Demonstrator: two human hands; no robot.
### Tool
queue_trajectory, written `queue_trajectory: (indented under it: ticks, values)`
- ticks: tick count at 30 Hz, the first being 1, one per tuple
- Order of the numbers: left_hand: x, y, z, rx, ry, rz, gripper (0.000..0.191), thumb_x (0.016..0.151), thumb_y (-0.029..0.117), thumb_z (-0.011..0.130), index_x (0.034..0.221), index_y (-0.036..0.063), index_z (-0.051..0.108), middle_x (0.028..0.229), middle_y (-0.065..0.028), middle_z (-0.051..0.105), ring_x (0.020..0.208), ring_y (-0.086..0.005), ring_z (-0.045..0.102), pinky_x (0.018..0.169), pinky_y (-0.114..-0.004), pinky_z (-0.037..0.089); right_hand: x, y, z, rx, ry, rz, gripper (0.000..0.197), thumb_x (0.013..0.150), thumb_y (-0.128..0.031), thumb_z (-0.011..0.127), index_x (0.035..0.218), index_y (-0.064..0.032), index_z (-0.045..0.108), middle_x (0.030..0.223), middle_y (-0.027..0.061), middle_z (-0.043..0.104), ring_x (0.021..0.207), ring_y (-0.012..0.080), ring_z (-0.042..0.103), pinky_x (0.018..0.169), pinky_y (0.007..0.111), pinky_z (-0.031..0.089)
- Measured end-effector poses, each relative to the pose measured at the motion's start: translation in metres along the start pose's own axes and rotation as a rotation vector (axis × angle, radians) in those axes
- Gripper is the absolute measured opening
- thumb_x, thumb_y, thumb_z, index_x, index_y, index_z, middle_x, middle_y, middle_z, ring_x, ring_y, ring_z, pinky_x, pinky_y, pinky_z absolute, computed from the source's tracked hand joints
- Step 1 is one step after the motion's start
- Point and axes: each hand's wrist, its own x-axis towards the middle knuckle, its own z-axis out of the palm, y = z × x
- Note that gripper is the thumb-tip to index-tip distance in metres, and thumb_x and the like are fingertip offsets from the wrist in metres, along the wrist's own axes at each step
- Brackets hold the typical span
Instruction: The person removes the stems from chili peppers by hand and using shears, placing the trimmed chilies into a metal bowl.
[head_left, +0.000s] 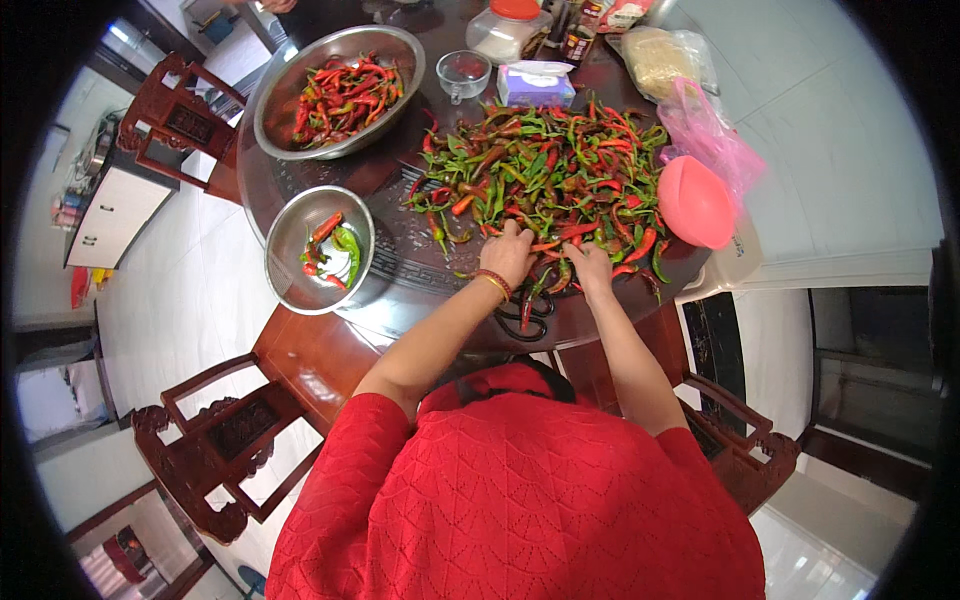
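Observation:
A wide heap of red and green chili peppers (540, 165) with stems and leaves covers the middle of the dark round table. My left hand (508, 259), with a red and a yellow bracelet at the wrist, is at the heap's near edge, its fingers among the peppers. Beside it on the right, my right hand (590, 266) also reaches into that edge. An orange-red pepper (545, 246) lies between the two hands; whether either hand grips it cannot be told. Just below them are a few loose peppers and black-handled scissors (525, 326).
A steel colander (277, 274) with a few peppers stands at the left, a large steel basin (266, 124) of red peppers behind it. A glass cup (463, 75), tissue box (535, 86), jar (506, 34), pink bowl (696, 202) and plastic bags (712, 142) surround the heap.

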Motion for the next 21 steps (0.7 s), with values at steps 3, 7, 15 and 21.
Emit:
queue_trajectory:
  ticks: [3, 7, 15, 21]
  values:
    - [0.006, -0.009, 0.000, -0.118, 0.027, -0.016, 0.020, 0.074, 0.020, 0.062, 0.089, 0.0070, 0.058, 0.093, -0.0127, 0.050, 0.077, -0.0323, 0.057, 0.068, -0.042, 0.047, 0.012, -0.007, -0.002, -0.051, -0.040, 0.057, 0.046, 0.079, -0.038, 0.059, 0.101, 0.0026, 0.058, 0.098, 0.0168, 0.061, 0.088, 0.0302, 0.058, 0.077, 0.038, 0.044]
    - [0.011, -0.030, -0.033, -0.355, 0.363, 0.087, 0.031, 0.079, 0.025, 0.060, 0.098, 0.0008, 0.058, 0.089, -0.0109, 0.058, 0.078, -0.0274, 0.058, 0.069, -0.035, 0.046, 0.006, -0.031, -0.035, 0.257, 0.133, -0.126, 0.023, 0.081, -0.023, 0.060, 0.082, 0.0003, 0.058, 0.068, 0.0025, 0.056, 0.062, 0.0101, 0.049, 0.059, 0.026, 0.038]
    - [-0.008, -0.046, -0.069, -1.733, -0.363, -0.347, 0.029, 0.092, 0.021, 0.041, 0.108, 0.0006, 0.053, 0.085, -0.0083, 0.063, 0.063, -0.0127, 0.057, 0.057, -0.025, 0.047, -0.013, -0.069, -0.057, 0.745, -0.588, -0.130, 0.016, 0.087, -0.023, 0.053, 0.091, -0.0081, 0.056, 0.062, -0.0066, 0.041, 0.051, 0.0010, 0.031, 0.044, 0.017, 0.021]
    - [-0.027, -0.030, -0.052, -2.144, -0.481, -0.326, 0.035, 0.093, 0.026, 0.041, 0.118, 0.0029, 0.046, 0.108, -0.0106, 0.057, 0.096, -0.0264, 0.058, 0.084, -0.040, 0.047, -0.036, -0.089, -0.026, 0.780, -0.735, -0.147, 0.018, 0.088, -0.018, 0.051, 0.096, -0.0033, 0.057, 0.062, -0.0059, 0.041, 0.052, 0.0015, 0.033, 0.044, 0.017, 0.023]
